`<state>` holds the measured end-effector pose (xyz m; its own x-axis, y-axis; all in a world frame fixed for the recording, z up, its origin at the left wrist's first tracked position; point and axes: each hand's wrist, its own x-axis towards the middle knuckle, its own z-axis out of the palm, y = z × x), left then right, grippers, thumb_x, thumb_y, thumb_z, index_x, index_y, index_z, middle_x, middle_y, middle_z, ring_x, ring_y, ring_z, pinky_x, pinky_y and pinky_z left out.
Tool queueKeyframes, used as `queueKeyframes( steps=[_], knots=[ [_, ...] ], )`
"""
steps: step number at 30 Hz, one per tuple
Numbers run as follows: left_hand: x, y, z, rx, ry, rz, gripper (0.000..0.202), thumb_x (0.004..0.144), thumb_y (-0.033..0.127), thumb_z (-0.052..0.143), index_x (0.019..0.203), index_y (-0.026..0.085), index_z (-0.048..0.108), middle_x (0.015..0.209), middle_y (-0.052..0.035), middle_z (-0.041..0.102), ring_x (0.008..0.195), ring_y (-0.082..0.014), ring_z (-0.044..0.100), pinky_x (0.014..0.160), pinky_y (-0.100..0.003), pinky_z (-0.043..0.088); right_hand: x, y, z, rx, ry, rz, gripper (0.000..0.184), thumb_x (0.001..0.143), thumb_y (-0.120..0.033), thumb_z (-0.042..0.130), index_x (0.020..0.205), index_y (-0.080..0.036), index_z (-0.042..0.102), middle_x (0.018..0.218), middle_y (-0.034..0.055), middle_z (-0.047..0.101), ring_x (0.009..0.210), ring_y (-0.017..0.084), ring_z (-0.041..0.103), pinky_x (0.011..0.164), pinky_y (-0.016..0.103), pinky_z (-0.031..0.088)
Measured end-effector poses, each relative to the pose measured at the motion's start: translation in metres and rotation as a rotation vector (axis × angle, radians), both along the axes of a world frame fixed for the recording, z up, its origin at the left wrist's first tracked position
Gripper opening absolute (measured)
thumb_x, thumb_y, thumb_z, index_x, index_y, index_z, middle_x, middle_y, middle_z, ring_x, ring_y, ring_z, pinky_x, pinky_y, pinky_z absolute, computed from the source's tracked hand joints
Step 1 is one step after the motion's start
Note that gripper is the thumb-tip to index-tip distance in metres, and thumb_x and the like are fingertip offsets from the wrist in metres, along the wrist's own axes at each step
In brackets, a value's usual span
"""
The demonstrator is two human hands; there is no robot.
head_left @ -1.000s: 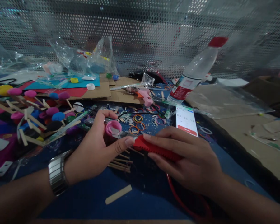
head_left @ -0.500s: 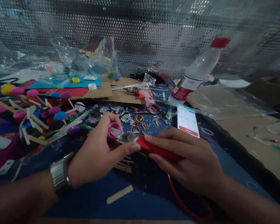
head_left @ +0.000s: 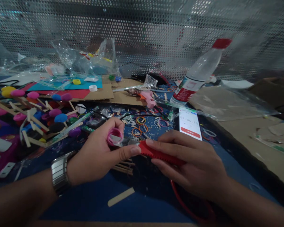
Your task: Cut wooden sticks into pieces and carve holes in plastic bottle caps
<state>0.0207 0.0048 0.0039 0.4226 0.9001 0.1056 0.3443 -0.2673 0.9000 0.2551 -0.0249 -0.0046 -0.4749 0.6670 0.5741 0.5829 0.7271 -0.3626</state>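
Observation:
My left hand [head_left: 97, 154], with a metal watch on its wrist, pinches a pink bottle cap [head_left: 114, 136] between fingers and thumb. My right hand [head_left: 191, 160] grips a red-handled tool [head_left: 159, 153] whose metal tip touches the cap's rim. A red cord [head_left: 186, 205] runs from the tool back under my right wrist. Both hands hover low over the blue table cover [head_left: 90, 201], just above a small bundle of thin wooden sticks [head_left: 123, 165].
A flat wooden stick [head_left: 120, 196] lies near the front. Coloured caps on sticks [head_left: 38, 110] crowd the left. Rubber bands [head_left: 140, 121], a phone [head_left: 190, 124], a pink glue gun [head_left: 148, 96], a red-capped water bottle [head_left: 198, 72] and plastic bags [head_left: 90, 61] lie behind.
The cap has tilted in my left hand, its opening turning more toward the tool's tip. Both hands have shifted only slightly.

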Motion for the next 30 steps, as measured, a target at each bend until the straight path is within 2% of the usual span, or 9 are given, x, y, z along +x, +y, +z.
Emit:
queueKeyframes(
  steps=[7, 10, 13, 16, 19, 23, 26, 30],
  knots=[
    [0.0002, -0.0002, -0.0004, 0.015, 0.016, 0.006, 0.040, 0.084, 0.051, 0.071, 0.083, 0.021, 0.045, 0.068, 0.0070, 0.043, 0.058, -0.0086, 0.037, 0.051, -0.022, 0.033, -0.0007, 0.0001, -0.0007, 0.009, -0.009, 0.002, 0.026, 0.091, -0.020, 0.065, 0.116, -0.019, 0.072, 0.089, 0.0059, 0.069, 0.068, 0.012, 0.066, 0.058, 0.021, 0.057],
    [-0.0009, -0.0012, -0.0016, -0.001, -0.027, 0.034, 0.038, 0.085, 0.048, 0.070, 0.094, 0.021, 0.045, 0.074, 0.0058, 0.045, 0.061, -0.0091, 0.041, 0.054, -0.022, 0.037, 0.0001, 0.0008, -0.0020, 0.039, -0.021, -0.021, 0.026, 0.092, -0.022, 0.065, 0.117, -0.021, 0.072, 0.091, 0.0060, 0.070, 0.070, 0.013, 0.067, 0.059, 0.023, 0.058],
    [-0.0026, -0.0020, -0.0036, -0.078, -0.135, 0.032, 0.034, 0.092, 0.046, 0.061, 0.108, 0.024, 0.040, 0.079, 0.0043, 0.047, 0.062, -0.0100, 0.043, 0.053, -0.023, 0.039, 0.0011, 0.0022, -0.0035, 0.059, -0.023, -0.044, 0.026, 0.091, -0.022, 0.065, 0.117, -0.021, 0.072, 0.092, 0.0065, 0.070, 0.070, 0.014, 0.068, 0.060, 0.025, 0.059],
    [-0.0034, -0.0018, -0.0057, -0.122, -0.204, 0.019, 0.024, 0.098, 0.045, 0.052, 0.107, 0.025, 0.042, 0.079, 0.0034, 0.045, 0.059, -0.0104, 0.042, 0.051, -0.024, 0.038, 0.0015, 0.0037, -0.0045, 0.059, -0.008, -0.057, 0.026, 0.091, -0.021, 0.065, 0.116, -0.021, 0.072, 0.091, 0.0064, 0.070, 0.071, 0.015, 0.067, 0.060, 0.025, 0.059],
    [-0.0024, -0.0021, -0.0072, -0.033, -0.132, 0.043, 0.023, 0.099, 0.044, 0.050, 0.108, 0.024, 0.047, 0.080, 0.0021, 0.047, 0.061, -0.0109, 0.043, 0.054, -0.025, 0.040, 0.0015, 0.0042, -0.0050, 0.052, 0.003, -0.065, 0.027, 0.090, -0.020, 0.066, 0.116, -0.020, 0.072, 0.090, 0.0059, 0.070, 0.071, 0.014, 0.067, 0.061, 0.025, 0.059],
    [0.0004, -0.0047, -0.0084, 0.024, -0.054, 0.055, 0.035, 0.094, 0.049, 0.058, 0.114, 0.023, 0.044, 0.087, 0.0005, 0.050, 0.068, -0.0125, 0.049, 0.059, -0.026, 0.042, 0.0009, 0.0023, -0.0046, 0.054, -0.016, -0.071, 0.027, 0.091, -0.022, 0.065, 0.117, -0.022, 0.072, 0.091, 0.0061, 0.070, 0.071, 0.015, 0.068, 0.060, 0.026, 0.059],
    [0.0015, -0.0052, -0.0088, 0.019, -0.071, 0.065, 0.043, 0.088, 0.051, 0.067, 0.108, 0.023, 0.041, 0.089, 0.0005, 0.051, 0.069, -0.0122, 0.050, 0.059, -0.025, 0.043, 0.0000, 0.0005, -0.0036, 0.043, -0.028, -0.053, 0.027, 0.092, -0.022, 0.065, 0.117, -0.023, 0.072, 0.089, 0.0053, 0.070, 0.068, 0.014, 0.067, 0.058, 0.024, 0.058],
    [0.0014, -0.0030, -0.0074, 0.095, 0.009, 0.077, 0.038, 0.087, 0.049, 0.069, 0.097, 0.021, 0.045, 0.084, 0.0024, 0.047, 0.068, -0.0117, 0.046, 0.060, -0.025, 0.040, -0.0010, 0.0001, -0.0024, 0.039, -0.033, -0.035, 0.026, 0.092, -0.021, 0.065, 0.116, -0.022, 0.072, 0.090, 0.0052, 0.070, 0.067, 0.013, 0.067, 0.056, 0.023, 0.057]
  ],
)
